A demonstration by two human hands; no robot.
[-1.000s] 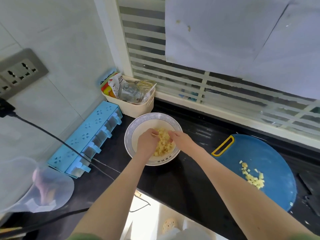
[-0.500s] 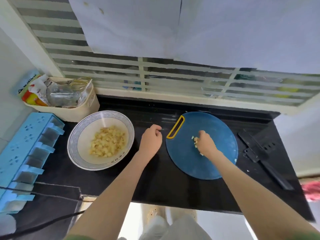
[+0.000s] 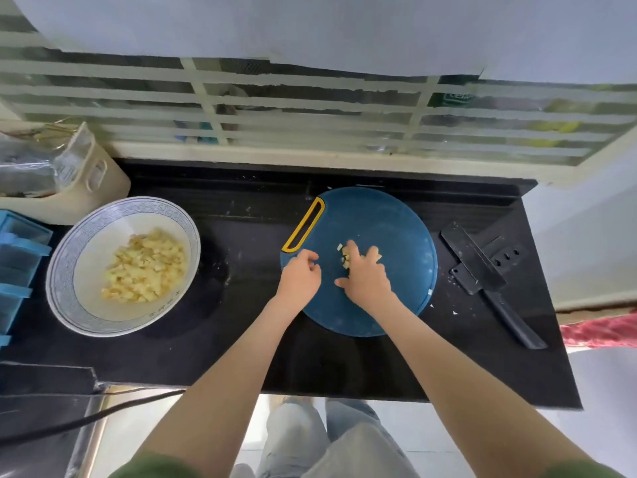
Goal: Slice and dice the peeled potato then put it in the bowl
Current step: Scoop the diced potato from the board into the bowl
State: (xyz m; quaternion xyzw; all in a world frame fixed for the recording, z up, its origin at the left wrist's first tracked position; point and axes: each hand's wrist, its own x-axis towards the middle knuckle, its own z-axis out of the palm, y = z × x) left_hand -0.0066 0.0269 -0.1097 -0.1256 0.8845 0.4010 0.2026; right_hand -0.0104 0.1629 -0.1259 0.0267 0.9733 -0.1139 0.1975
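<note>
- Now the right hand (image 3: 365,276) lies on the blue cutting board (image 3: 396,229), fingers spread and bent down onto a few potato dice (image 3: 344,259) near the board's middle, touching them rather than clasping.
- The left hand (image 3: 299,277) sits at the board's left edge, loosely curled, holding nothing.
- The bowl (image 3: 60,270) of diced potato (image 3: 146,270) stands well left of the board.
- The knife (image 3: 477,267) lies just right of the board.

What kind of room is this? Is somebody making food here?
It looks like a home kitchen. There is a black counter with a round blue cutting board, a dark knife lying beside it, and a bowl holding diced potato.
</note>
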